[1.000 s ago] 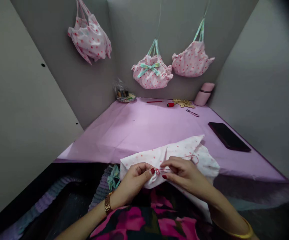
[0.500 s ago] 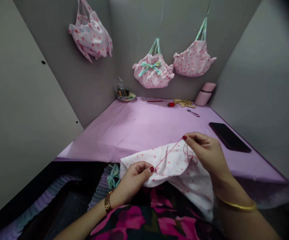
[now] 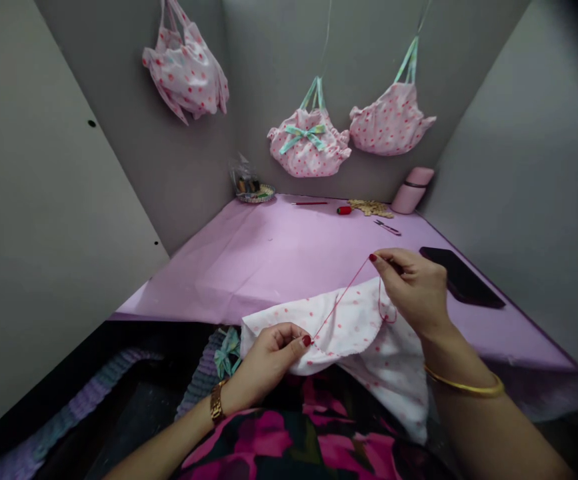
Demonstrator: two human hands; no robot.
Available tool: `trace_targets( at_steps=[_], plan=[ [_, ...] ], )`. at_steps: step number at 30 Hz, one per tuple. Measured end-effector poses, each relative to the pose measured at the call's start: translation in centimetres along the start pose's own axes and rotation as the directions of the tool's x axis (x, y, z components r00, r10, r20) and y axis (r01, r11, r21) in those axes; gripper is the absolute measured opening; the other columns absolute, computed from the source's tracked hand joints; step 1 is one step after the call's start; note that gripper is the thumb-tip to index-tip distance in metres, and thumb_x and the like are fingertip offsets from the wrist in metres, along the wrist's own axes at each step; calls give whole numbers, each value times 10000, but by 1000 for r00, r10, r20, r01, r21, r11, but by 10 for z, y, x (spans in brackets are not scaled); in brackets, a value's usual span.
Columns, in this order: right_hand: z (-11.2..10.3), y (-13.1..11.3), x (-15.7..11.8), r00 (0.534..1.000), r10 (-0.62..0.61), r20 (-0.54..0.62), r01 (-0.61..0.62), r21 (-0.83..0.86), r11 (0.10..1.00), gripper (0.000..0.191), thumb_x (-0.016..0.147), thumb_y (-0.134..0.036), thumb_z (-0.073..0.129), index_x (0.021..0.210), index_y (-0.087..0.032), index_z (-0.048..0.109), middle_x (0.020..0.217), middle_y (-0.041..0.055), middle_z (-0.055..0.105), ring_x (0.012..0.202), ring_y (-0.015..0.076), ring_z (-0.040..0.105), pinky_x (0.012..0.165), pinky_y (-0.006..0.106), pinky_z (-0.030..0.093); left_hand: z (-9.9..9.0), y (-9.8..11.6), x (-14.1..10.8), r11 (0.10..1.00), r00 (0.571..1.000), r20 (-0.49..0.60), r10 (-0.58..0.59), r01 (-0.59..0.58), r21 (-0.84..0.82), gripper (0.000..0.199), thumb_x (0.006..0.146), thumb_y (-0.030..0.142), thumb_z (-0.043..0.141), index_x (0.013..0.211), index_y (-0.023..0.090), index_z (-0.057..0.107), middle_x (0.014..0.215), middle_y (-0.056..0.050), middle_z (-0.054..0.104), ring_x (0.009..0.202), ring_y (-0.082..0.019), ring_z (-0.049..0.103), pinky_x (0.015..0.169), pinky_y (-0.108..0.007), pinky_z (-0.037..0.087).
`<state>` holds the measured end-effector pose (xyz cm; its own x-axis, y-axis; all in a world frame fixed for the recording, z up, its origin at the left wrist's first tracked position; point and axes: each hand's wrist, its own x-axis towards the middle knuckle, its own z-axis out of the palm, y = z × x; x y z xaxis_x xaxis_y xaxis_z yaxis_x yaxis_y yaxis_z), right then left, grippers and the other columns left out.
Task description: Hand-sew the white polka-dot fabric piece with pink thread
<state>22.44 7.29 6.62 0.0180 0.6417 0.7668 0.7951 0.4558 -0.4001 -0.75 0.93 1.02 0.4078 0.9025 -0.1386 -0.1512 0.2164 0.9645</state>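
A white cloth with pink dots [image 3: 349,320] lies over the table's front edge and hangs down at my lap. My left hand [image 3: 283,347] pinches the cloth's edge between thumb and fingers. Up and to the right, my right hand [image 3: 411,283] is closed on a red thread [image 3: 345,291], held between thumb and forefinger. The thread runs taut from the cloth at my left fingertips to my right fingertips, and a loose loop of it dangles below my right hand. Whether a needle is in those fingers I cannot tell.
Thread snips [image 3: 387,228], a red thread spool [image 3: 344,210], a red pencil-like stick [image 3: 309,203] and a pink bottle [image 3: 413,190] sit at the back of the lilac table [image 3: 269,260]. A dark phone [image 3: 461,277] lies right. Dotted fabric pieces [image 3: 309,147] hang above.
My right hand has moved up a little, drawing the red thread farther out of the cloth; its loose loop is smaller. My left hand keeps its pinch in nearly the same place.
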Motion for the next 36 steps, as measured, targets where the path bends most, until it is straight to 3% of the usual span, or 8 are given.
trace_targets(
  at_steps=[2,6,11,16,24,28,32,36],
  plan=[
    [5,2,0,1000,-7,21,7,-19,1000,111,809,-213,547,753,-171,633,748,40,658,689,166,598,628,264,424,0,0,0,1000,999,30,19,-19,16,234,731,361,631,710,136,574,611,39,462,544,-68,342,516,-209,227],
    [16,-8,-10,963,73,261,-62,-47,997,124,798,-199,536,868,-172,635,682,21,624,609,158,560,583,268,398,2,2,0,1000,1000,25,16,-16,-9,235,724,356,640,713,130,577,619,34,475,546,-67,356,522,-204,241],
    [9,-52,-42,917,64,394,-155,203,967,121,830,-243,524,856,-176,621,625,-6,536,551,119,481,529,234,366,4,5,-2,997,998,-63,24,-29,-73,253,705,372,654,714,132,573,622,25,507,546,-75,397,531,-204,282],
    [-1,-79,-70,870,-115,480,5,224,975,115,843,-240,523,846,-165,611,675,27,564,646,148,519,591,264,368,4,6,-3,996,995,-67,79,-81,-27,253,736,380,624,713,132,579,644,13,531,574,-88,433,558,-212,322],
    [7,-74,-76,842,-176,509,91,188,978,181,874,-182,430,821,-173,602,694,46,585,668,167,527,615,298,362,4,6,-3,996,995,-50,92,-91,22,251,744,385,615,725,137,577,642,16,524,577,-94,440,556,-216,334],
    [6,-77,-78,854,9,521,-209,327,922,138,864,-200,456,787,-176,569,690,24,560,631,137,506,584,263,370,4,5,-3,994,994,-42,105,-104,36,240,765,372,597,739,135,572,642,20,508,576,-89,424,548,-210,322],
    [8,-77,-83,751,219,623,-562,428,708,160,859,-286,485,758,-181,553,678,8,546,621,127,487,566,241,383,4,4,-3,996,996,-26,85,-84,23,247,768,382,592,751,136,579,640,19,506,576,-91,424,544,-210,321],
    [12,-73,-88,665,279,693,-722,499,480,198,827,-355,535,750,-174,543,665,-4,522,595,111,467,540,219,385,4,4,-4,996,997,-11,80,-80,31,237,770,377,591,762,140,590,657,12,521,590,-96,435,552,-211,329]
  ],
)
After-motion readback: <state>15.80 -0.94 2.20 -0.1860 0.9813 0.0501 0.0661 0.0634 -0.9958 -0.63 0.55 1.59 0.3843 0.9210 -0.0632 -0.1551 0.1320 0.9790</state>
